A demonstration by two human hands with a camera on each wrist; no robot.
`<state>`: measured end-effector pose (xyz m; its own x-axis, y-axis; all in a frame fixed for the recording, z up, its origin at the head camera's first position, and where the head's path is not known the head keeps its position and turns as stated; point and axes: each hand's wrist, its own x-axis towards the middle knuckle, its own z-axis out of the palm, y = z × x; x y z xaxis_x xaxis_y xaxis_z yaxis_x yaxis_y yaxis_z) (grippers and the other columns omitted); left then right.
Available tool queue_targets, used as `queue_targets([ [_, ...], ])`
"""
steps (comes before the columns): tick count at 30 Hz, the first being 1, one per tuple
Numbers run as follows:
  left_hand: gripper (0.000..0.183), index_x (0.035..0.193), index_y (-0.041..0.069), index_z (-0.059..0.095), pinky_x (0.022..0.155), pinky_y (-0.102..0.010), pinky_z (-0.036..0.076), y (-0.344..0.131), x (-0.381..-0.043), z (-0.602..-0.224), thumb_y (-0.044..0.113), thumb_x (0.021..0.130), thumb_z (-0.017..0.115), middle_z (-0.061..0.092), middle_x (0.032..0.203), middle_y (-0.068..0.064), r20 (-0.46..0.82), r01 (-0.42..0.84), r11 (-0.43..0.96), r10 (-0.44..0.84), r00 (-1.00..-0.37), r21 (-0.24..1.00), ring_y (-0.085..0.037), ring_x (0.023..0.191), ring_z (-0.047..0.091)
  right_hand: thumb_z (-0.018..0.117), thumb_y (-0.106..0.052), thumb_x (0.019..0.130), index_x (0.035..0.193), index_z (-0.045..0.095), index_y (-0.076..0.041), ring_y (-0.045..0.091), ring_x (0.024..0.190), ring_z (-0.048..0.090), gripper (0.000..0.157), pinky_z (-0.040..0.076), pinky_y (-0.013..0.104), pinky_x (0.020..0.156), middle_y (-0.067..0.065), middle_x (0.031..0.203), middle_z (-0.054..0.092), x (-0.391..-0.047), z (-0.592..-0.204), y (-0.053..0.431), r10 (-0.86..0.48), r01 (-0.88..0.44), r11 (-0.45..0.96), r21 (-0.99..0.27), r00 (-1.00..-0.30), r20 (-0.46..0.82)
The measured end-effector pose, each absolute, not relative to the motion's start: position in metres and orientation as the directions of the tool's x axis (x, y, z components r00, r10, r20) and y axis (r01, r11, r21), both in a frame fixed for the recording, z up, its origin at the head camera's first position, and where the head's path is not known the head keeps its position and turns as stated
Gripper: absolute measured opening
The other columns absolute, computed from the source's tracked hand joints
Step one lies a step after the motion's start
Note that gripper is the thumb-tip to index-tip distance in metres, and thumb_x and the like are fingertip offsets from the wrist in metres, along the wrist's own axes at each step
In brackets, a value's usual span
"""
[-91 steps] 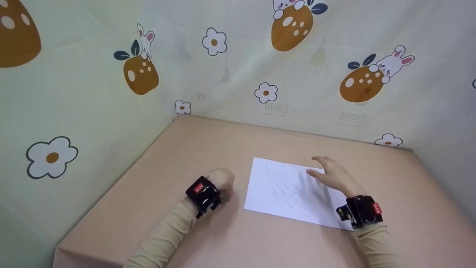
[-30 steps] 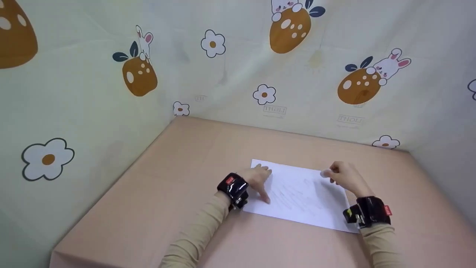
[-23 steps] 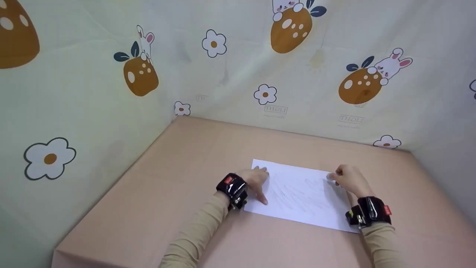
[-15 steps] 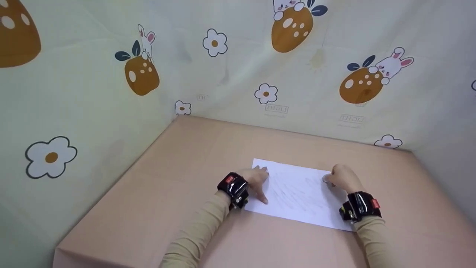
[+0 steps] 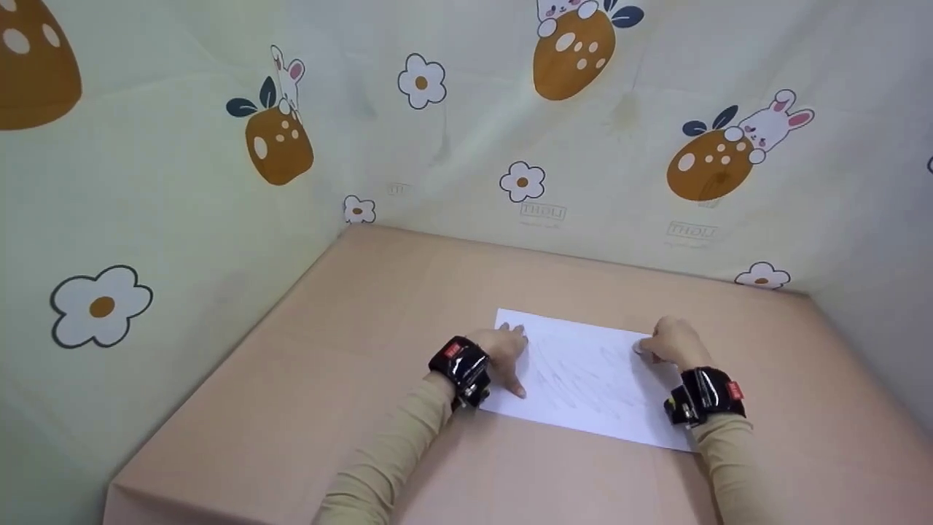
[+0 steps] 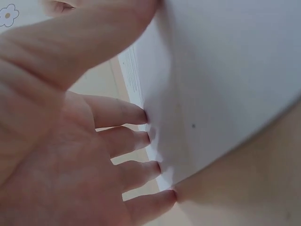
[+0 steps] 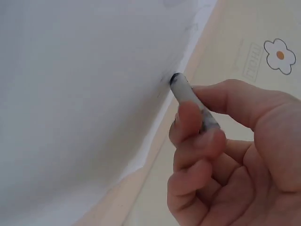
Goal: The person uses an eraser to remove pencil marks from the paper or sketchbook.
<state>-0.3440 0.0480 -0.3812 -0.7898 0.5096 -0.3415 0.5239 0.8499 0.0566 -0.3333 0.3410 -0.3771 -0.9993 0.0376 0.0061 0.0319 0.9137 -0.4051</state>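
A white sheet of paper lies on the table, covered with faint grey pencil strokes. On its left end rests my left hand, thumb and fingers spread; in the left wrist view its fingertips touch the paper along an edge. My right hand is at the far right corner of the sheet. It pinches a white eraser between thumb and curled fingers. The eraser's tip is dark with smudges and is at the paper surface; whether it touches cannot be told.
A tan cloth covers the table, with its front left corner in view. Behind and at the sides hangs a pale curtain printed with flowers, rabbits and orange fruit. Both wrists wear black camera mounts.
Three seconds ago my left hand was curled beside the paper and my right hand spread above it. The left then came onto the sheet; the right, pinching the eraser, has shifted slightly near the corner.
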Motion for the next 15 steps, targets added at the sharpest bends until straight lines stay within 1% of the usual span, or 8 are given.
queue_targets([
  [3,0.103,0.151,0.006,0.023,0.123,-0.039,0.013,0.0486,-0.3442,-0.3816,0.052,0.074,0.074,0.014,0.161,-0.010,-0.349,0.518,0.854,0.501,-0.792,0.053,-0.028,0.149,0.013,0.065,-0.014,0.073,0.061,0.059,-0.002,0.018,0.053,0.050,0.018,0.038,0.026,0.047,0.004,0.056,0.059,-0.3303,-0.3761,0.3470,0.099,0.095,0.934,-0.345,-0.995,-0.004],
  [5,0.103,0.151,0.006,0.022,0.123,-0.039,0.013,0.0491,-0.3431,-0.3814,0.052,0.074,0.074,0.013,0.161,-0.010,-0.352,0.517,0.855,0.500,-0.791,0.051,-0.028,0.149,0.012,0.063,-0.012,0.072,0.063,0.060,-0.001,0.019,0.054,0.051,0.014,0.038,0.026,0.047,0.005,0.057,0.060,-0.3288,-0.3754,0.3494,0.111,0.105,0.937,-0.332,-0.994,0.000],
  [8,0.104,0.151,0.006,0.022,0.123,-0.040,0.014,0.0497,-0.3410,-0.3816,0.052,0.074,0.074,0.013,0.161,-0.011,-0.354,0.521,0.853,0.500,-0.790,0.041,-0.028,0.149,0.012,0.065,-0.014,0.078,0.069,0.063,0.001,0.015,0.054,0.053,0.017,0.041,0.025,0.050,0.003,0.057,0.063,-0.3320,-0.3772,0.3476,0.056,0.061,0.912,-0.405,-0.998,-0.023],
  [10,0.103,0.151,0.006,0.022,0.123,-0.040,0.014,0.0497,-0.3394,-0.3814,0.052,0.074,0.074,0.014,0.161,-0.011,-0.354,0.521,0.853,0.499,-0.791,0.038,-0.028,0.149,0.013,0.066,-0.016,0.079,0.069,0.065,0.001,0.011,0.052,0.051,0.020,0.041,0.023,0.050,0.000,0.055,0.062,-0.3351,-0.3797,0.3452,-0.001,0.009,0.893,-0.451,-1.000,-0.022],
  [12,0.103,0.151,0.006,0.022,0.123,-0.040,0.015,0.0498,-0.3384,-0.3812,0.052,0.075,0.074,0.014,0.160,-0.011,-0.352,0.524,0.851,0.501,-0.791,0.034,-0.029,0.149,0.014,0.067,-0.018,0.080,0.067,0.065,0.001,0.009,0.050,0.049,0.023,0.040,0.022,0.049,-0.002,0.053,0.060,-0.3366,-0.3819,0.3448,-0.019,-0.001,0.881,-0.473,-0.999,-0.033],
  [13,0.102,0.151,0.006,0.022,0.123,-0.040,0.014,0.0499,-0.3381,-0.3809,0.052,0.075,0.074,0.014,0.160,-0.010,-0.351,0.523,0.852,0.501,-0.791,0.037,-0.028,0.149,0.014,0.066,-0.018,0.079,0.064,0.064,0.000,0.010,0.049,0.048,0.023,0.039,0.022,0.048,-0.002,0.052,0.058,-0.3362,-0.3824,0.3456,-0.010,0.006,0.890,-0.455,-0.999,-0.033],
  [15,0.102,0.151,0.006,0.022,0.123,-0.040,0.014,0.0501,-0.3378,-0.3805,0.052,0.075,0.074,0.014,0.161,-0.010,-0.346,0.524,0.851,0.504,-0.791,0.040,-0.028,0.149,0.014,0.065,-0.016,0.075,0.059,0.061,-0.003,0.012,0.049,0.048,0.021,0.038,0.023,0.046,-0.002,0.052,0.056,-0.3328,-0.3816,0.3486,0.053,0.060,0.917,-0.394,-0.998,-0.028],
])
